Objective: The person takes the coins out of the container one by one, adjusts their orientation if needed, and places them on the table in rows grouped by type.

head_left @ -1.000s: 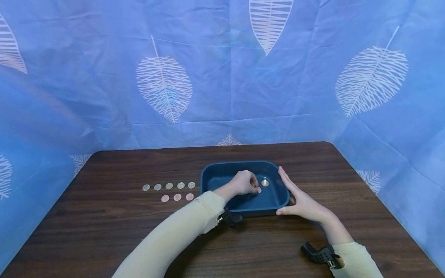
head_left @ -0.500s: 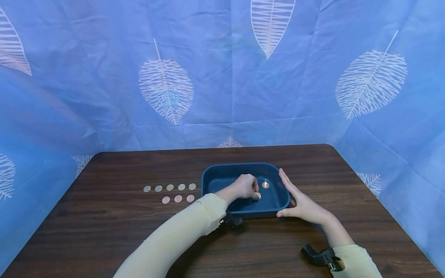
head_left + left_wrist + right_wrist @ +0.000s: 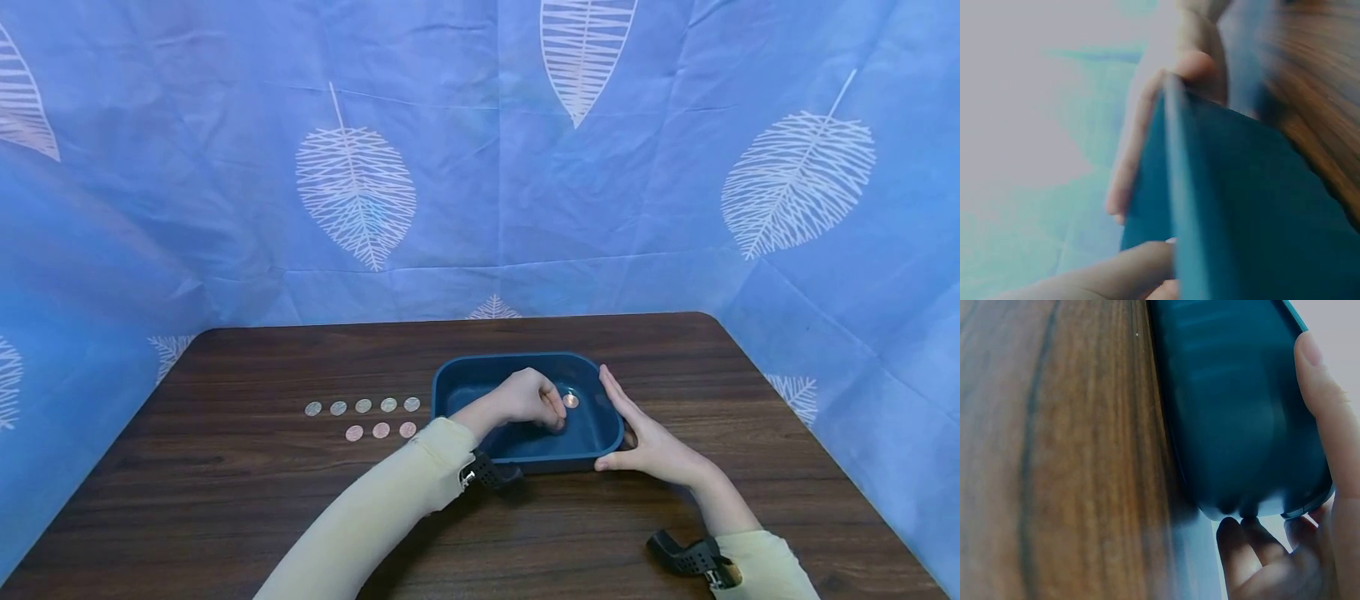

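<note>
While right hand (image 3: 651,442) (fingers straight) braces tray (image 3: 480,375), left hand (image 3: 528,398) curls inside.

We see three views. The head camera looks forward and down from above the near edge of a dark wooden table (image 3: 225,500), taking in the whole tabletop, with a dark blue plastic tray (image 3: 525,450) at lower centre. The left wrist camera sits very close against the tray's wall (image 3: 1241,206), blurred. The right wrist camera looks along the table (image 3: 1054,456), just beside the tray's outer wall (image 3: 1235,425). All three views share the tray.
</note>
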`<action>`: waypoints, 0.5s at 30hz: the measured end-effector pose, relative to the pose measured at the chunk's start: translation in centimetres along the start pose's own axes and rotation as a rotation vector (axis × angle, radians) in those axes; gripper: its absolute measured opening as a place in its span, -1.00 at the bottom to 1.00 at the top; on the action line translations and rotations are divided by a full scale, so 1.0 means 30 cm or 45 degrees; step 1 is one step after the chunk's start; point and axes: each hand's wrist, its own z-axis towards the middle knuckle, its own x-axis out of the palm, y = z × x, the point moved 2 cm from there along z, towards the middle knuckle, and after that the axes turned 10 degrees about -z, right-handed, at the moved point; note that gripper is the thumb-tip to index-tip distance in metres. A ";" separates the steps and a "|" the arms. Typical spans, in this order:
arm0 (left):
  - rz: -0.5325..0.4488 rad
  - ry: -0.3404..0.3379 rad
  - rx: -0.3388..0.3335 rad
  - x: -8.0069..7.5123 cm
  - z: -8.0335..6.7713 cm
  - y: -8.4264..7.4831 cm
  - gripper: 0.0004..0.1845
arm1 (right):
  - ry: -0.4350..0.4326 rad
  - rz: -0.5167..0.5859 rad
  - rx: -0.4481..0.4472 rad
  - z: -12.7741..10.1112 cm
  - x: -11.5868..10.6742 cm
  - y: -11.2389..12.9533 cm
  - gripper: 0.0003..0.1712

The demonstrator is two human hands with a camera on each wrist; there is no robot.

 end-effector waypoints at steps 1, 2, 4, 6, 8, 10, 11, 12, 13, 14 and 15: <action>-0.023 0.008 0.008 -0.002 -0.006 -0.008 -0.98 | 0.000 0.003 -0.001 0.000 0.001 -0.001 0.30; -0.039 0.014 0.017 -0.003 -0.012 -0.015 -0.97 | 0.001 0.004 0.000 0.000 0.001 -0.002 0.30; -0.073 0.028 0.040 -0.006 -0.025 -0.027 -0.97 | 0.001 0.008 0.004 -0.001 0.002 -0.004 0.30; -0.103 0.038 0.068 -0.012 -0.040 -0.037 -0.97 | 0.000 0.009 0.007 -0.002 0.003 -0.004 0.30; -0.141 0.044 0.095 -0.021 -0.057 -0.036 -0.97 | 0.000 0.006 0.011 -0.002 0.004 -0.004 0.30; -0.179 0.046 0.121 -0.037 -0.076 -0.030 -0.96 | -0.002 0.010 0.010 -0.001 0.004 -0.002 0.31; -0.196 0.043 0.130 -0.048 -0.088 -0.026 -0.95 | -0.003 0.009 0.009 0.000 0.004 -0.001 0.31; -0.219 0.038 0.139 -0.060 -0.101 -0.021 -0.94 | -0.003 0.010 0.009 0.001 0.004 0.000 0.31; -0.238 0.034 0.148 -0.074 -0.112 -0.015 -0.93 | -0.005 0.010 0.007 0.002 0.003 0.002 0.31; -0.258 0.029 0.154 -0.091 -0.126 -0.010 -0.91 | -0.007 0.009 0.006 0.002 0.003 0.003 0.32; -0.269 0.019 0.161 -0.109 -0.140 -0.006 -0.89 | -0.009 0.006 0.005 0.003 0.002 0.005 0.32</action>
